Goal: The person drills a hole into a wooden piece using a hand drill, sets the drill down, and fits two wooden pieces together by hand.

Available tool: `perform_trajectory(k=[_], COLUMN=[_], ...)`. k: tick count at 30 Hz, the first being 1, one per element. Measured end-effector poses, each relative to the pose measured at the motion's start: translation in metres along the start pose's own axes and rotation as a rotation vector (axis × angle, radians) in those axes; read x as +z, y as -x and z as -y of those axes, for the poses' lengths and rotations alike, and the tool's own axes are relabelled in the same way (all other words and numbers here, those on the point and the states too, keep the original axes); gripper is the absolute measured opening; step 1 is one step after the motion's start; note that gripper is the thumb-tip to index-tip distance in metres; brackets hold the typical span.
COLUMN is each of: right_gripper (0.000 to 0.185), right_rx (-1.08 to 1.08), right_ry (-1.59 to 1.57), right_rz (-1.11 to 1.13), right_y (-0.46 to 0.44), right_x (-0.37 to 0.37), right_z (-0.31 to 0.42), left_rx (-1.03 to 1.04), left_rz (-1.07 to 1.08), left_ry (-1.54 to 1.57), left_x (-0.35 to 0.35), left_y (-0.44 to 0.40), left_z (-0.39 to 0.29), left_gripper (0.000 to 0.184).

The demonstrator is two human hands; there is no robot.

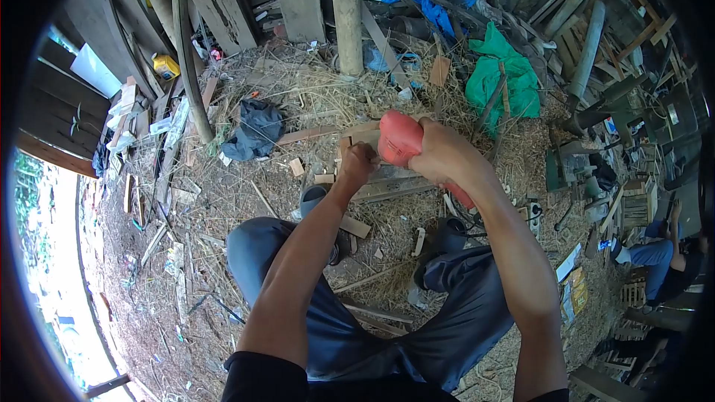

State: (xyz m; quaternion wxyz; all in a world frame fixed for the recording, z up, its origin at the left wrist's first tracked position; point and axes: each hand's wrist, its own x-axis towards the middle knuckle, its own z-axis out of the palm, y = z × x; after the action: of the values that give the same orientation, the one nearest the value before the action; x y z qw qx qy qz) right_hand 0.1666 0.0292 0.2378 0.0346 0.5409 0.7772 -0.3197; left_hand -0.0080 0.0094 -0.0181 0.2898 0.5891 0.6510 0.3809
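Note:
My right hand point(439, 152) is wrapped round a red power tool point(401, 138), which looks like a drill. Its rounded red housing faces me, and a lower red part shows below the hand; its working end is hidden. Close by on the left, my left hand point(358, 163) is closed at a small piece of wood point(345, 144), its fingers partly hidden. Under and beyond both hands lie wooden boards point(393, 187), low over the ground between my feet.
Straw and wood scraps litter the ground. A dark cloth point(255, 130) lies at left, a green sheet point(504, 74) at right. A wooden post point(346, 18) stands ahead. Another person point(659, 257) sits at far right. A yellow container point(165, 67) is at back left.

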Motion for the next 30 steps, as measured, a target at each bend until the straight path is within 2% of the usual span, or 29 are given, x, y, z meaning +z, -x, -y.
perform_trajectory(k=[2,5,9,12,14,21,26,30], right_gripper=[0.056,0.047,0.05,0.053,0.054,0.051,0.049,0.05], right_rx=[0.054,0.02,0.029,0.02,-0.01,-0.058,-0.073,-0.107], right_ry=[0.044,0.013,-0.025,0.004,0.083,0.098,0.033,-0.033], right_rz=[0.049,-0.004,0.013,0.001,-0.023,-0.021,-0.066,-0.092], right_y=[0.003,-0.003,0.001,0.003,0.004,0.009,0.016,0.032], right_x=[-0.004,0.004,-0.001,-0.003,0.0,0.002,-0.01,-0.029], right_z=[0.006,-0.004,-0.002,-0.003,-0.001,0.005,0.009,0.004], left_rx=[0.059,0.085,0.029,0.068,0.023,0.046,0.001,-0.04], left_rz=[-0.022,-0.03,-0.001,-0.039,-0.013,-0.07,-0.03,-0.048], left_ry=[-0.02,-0.027,0.013,0.011,-0.038,-0.076,-0.076,-0.146], left_x=[0.006,0.005,-0.001,-0.002,-0.005,0.005,0.012,0.001], left_y=[-0.003,-0.002,0.0,-0.002,-0.001,-0.005,-0.011,0.001], left_z=[0.01,0.008,-0.001,-0.004,-0.01,0.004,0.028,-0.002], left_gripper=[0.022,0.021,0.022,0.022,0.019,0.015,0.023,0.027])
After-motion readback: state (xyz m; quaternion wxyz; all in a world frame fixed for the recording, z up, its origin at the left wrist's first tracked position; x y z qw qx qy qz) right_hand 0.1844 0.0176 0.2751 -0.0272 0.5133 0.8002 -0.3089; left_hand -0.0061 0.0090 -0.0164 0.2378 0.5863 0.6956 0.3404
